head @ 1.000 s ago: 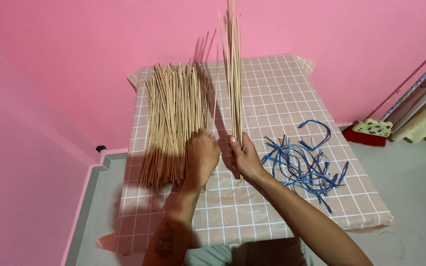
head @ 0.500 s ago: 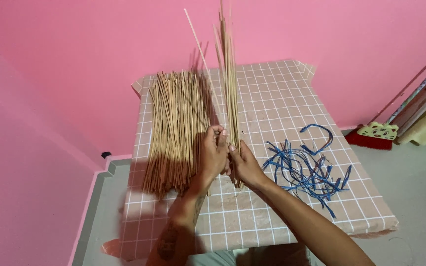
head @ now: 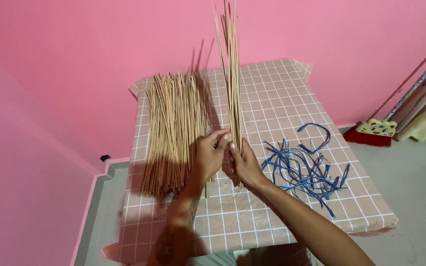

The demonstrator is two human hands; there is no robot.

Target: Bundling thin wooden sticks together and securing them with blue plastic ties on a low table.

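Both hands meet over the middle of the table [head: 252, 231], which wears a checked pink cloth. The right hand [head: 245, 165] is closed around the lower end of a thin bundle of sticks [head: 231, 83], held upright so the tips fan out slightly against the pink wall. The left hand [head: 209, 155] presses against it, fingertips pinching at the same sticks just beside the right thumb. A big pile of sticks [head: 173, 125] lies flat along the table's left edge, reaching toward the far left corner. Blue ties [head: 304, 165] sprawl loose near the right edge. A small broom [head: 371, 133] leans by the wall.
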